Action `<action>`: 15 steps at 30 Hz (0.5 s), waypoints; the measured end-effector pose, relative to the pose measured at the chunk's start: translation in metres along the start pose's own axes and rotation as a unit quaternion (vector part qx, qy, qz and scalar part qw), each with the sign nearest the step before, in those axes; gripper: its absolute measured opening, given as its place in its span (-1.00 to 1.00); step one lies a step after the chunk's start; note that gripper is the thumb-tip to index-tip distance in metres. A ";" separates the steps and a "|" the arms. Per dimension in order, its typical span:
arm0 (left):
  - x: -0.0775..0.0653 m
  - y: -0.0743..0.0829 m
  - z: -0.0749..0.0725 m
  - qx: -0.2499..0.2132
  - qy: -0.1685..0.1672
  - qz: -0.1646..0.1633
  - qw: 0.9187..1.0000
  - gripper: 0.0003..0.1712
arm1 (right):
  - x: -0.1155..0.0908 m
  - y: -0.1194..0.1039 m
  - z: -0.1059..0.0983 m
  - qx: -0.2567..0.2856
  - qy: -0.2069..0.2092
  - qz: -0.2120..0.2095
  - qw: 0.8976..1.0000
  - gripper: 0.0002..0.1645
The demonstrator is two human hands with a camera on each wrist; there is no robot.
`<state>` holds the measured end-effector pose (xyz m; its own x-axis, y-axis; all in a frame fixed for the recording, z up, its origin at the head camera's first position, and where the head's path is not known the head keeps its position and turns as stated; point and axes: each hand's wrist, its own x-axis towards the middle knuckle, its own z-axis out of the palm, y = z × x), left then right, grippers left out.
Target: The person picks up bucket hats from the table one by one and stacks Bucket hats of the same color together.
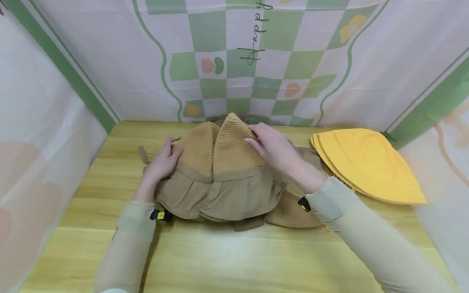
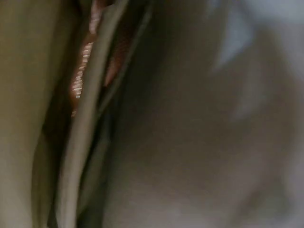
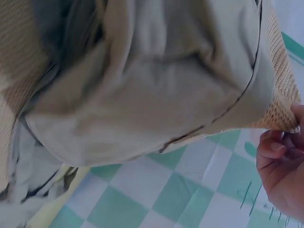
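Note:
Two tan ribbed crown panels with khaki brims, parted by a middle crease, stand up in the head view; I cannot tell whether this is one folded sun hat [image 1: 238, 150] or two. My right hand [image 1: 276, 148] pinches the right edge of the ribbed crown [image 3: 280, 111] between thumb and fingers. At the left side, my left hand [image 1: 163, 160] holds the crown's edge, its thumb on the front and some fingers hidden. In the left wrist view the khaki cloth [image 2: 199, 142] is close and blurred. A second tan hat [image 1: 296, 211] lies partly under my right forearm.
Yellow hats [image 1: 370, 167], stacked or folded, lie at the right of the wooden table [image 1: 227, 256]. A khaki strap [image 1: 143, 154] sticks out at the left. Behind the table hangs a green and white checked cloth [image 1: 242, 85], with pale cloth on both sides.

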<state>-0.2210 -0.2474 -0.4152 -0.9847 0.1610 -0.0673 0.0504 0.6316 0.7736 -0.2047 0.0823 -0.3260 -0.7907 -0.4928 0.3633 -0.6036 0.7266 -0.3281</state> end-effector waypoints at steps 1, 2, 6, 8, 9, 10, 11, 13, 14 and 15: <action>-0.001 -0.001 -0.001 -0.007 -0.005 0.006 1.000 -0.33 | 0.003 -0.004 0.002 0.001 -0.009 0.005 1.000 -0.61; -0.001 -0.002 -0.002 -0.014 -0.011 0.013 1.000 -0.33 | 0.007 -0.007 0.005 0.004 -0.017 0.008 1.000 -0.61; -0.003 -0.004 -0.006 -0.037 -0.034 0.050 0.997 -0.43 | 0.019 -0.016 0.013 0.032 -0.035 0.018 0.999 -0.66; -0.004 -0.004 -0.008 -0.043 -0.047 0.065 0.996 -0.51 | 0.024 -0.019 0.016 0.052 -0.038 0.027 0.998 -0.67; -0.004 -0.003 -0.009 -0.044 -0.054 0.072 0.995 -0.52 | 0.026 -0.020 0.017 0.063 -0.039 0.033 0.997 -0.67; -0.004 -0.003 -0.010 -0.046 -0.061 0.076 0.994 -0.52 | 0.029 -0.021 0.018 0.076 -0.040 0.041 0.995 -0.66; -0.005 -0.002 -0.011 -0.048 -0.069 0.078 0.993 -0.50 | 0.031 -0.021 0.019 0.084 -0.040 0.049 0.994 -0.63; -0.007 -0.001 -0.014 -0.053 -0.083 0.082 0.992 -0.46 | 0.037 -0.025 0.020 0.101 -0.042 0.069 0.992 -0.58; -0.008 0.000 -0.016 -0.058 -0.091 0.081 0.991 -0.45 | 0.039 -0.026 0.021 0.108 -0.043 0.079 0.990 -0.56; -0.010 0.001 -0.018 -0.061 -0.098 0.078 0.990 -0.44 | 0.042 -0.028 0.022 0.113 -0.043 0.089 0.989 -0.54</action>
<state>-0.2144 -0.2621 -0.4029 -0.9146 0.4008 -0.0534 0.1660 0.4927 0.8542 -0.2227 0.0307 -0.3204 -0.8861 -0.4129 0.2106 -0.4543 0.6841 -0.5706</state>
